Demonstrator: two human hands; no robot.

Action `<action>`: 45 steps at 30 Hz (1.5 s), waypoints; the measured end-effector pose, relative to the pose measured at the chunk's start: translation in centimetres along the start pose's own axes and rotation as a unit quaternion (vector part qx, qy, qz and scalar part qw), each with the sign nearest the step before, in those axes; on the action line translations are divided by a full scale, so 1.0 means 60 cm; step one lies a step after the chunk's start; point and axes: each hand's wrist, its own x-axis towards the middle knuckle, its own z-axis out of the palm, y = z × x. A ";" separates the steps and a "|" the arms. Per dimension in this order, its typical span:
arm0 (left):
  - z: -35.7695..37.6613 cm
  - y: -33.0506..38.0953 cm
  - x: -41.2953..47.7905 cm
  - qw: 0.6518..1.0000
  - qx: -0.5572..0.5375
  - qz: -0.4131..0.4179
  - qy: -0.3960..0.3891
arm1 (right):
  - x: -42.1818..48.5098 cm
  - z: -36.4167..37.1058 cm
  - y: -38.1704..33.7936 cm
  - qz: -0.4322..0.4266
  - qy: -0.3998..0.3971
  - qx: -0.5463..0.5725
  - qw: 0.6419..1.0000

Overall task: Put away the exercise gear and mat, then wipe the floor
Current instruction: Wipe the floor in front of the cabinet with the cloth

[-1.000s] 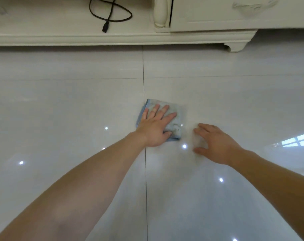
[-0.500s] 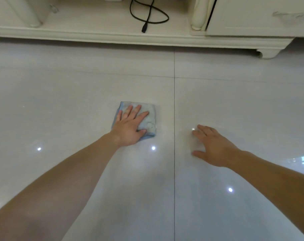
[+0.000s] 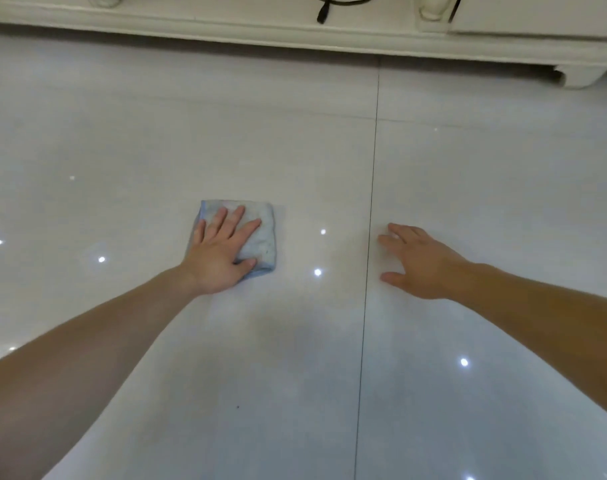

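Glossy white tiled floor fills pretty much the whole head view, shiny enough that little bright ceiling-light reflections dot it all over. A thin dark grout line runs from the far cabinet toward the camera, a bit right of centre.

The folded pale blue-grey cleaning cloth lies flat on the tile left of that line, roughly in the middle of the view. It looks a bit grubby, with a bluer edge showing along its left and near sides.

The left hand is on top of the cloth, palm down, fingers straight and spread, thumb out along the near edge. So it's pressing flat, not gripping or bunching the fabric. The hand covers the left and near part of the cloth; the far edge and right side stick out.

The right hand is planted on bare tile just right of the grout line, well apart from the cloth. It's also relaxed and flat, fingers spread, holding nothing. Both forearms are bare and reach in from the bottom corners.

Along the top edge is the base of a cream-white wooden cabinet, with its carved foot at the right. A black cable with a plug end lies on its low shelf. There's a tiny dark speck on the tile near the left forearm.
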 end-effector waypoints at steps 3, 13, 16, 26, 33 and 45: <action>0.016 0.011 -0.040 1.000 0.016 0.020 -0.010 | -0.007 -0.003 -0.009 -0.009 0.000 -0.006 1.000; 0.048 0.067 -0.106 0.998 0.004 0.052 -0.019 | -0.046 0.016 -0.015 -0.029 -0.008 -0.023 0.999; 0.043 0.082 -0.095 0.998 0.002 0.053 -0.023 | -0.056 0.017 -0.007 -0.026 -0.006 -0.021 0.999; 0.030 0.226 -0.005 0.995 0.010 0.099 -0.028 | -0.114 0.031 0.069 0.034 0.019 0.012 0.999; 0.042 0.421 0.036 0.980 0.020 0.192 -0.035 | -0.189 0.068 0.147 0.105 0.025 0.054 0.993; 0.072 0.467 -0.038 0.967 0.003 0.252 -0.025 | -0.227 0.095 0.098 0.044 0.034 0.039 0.998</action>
